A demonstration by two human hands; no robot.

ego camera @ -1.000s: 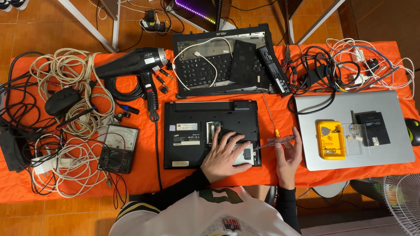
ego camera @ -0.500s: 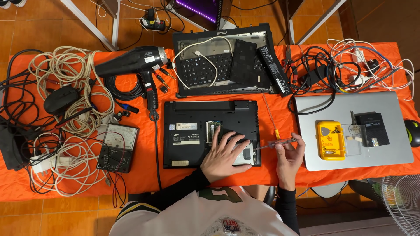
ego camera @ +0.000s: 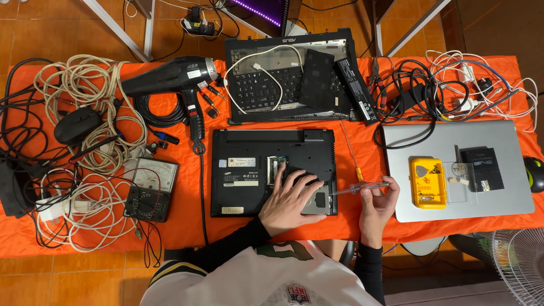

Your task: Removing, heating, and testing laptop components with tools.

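The left hand (ego camera: 292, 198) lies flat, fingers spread, on the upturned black laptop (ego camera: 272, 170) at the front of the orange tabletop (ego camera: 187, 204), seemingly steadying it, while the right hand (ego camera: 377, 204) pinches a screwdriver (ego camera: 357, 188) aimed sideways at its open bay

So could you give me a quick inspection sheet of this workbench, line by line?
Surface: orange cloth covering a table.
Job's things: black laptop lying upside down; screwdriver reaching its right edge.
Clutter: hair dryer, meter, second opened laptop, silver laptop carrying a yellow case.
Hands: left hand flat on the black laptop; right hand holding the screwdriver.
Cables: white coils at left, tangle at right.
Surroundings: tiled floor, fan.
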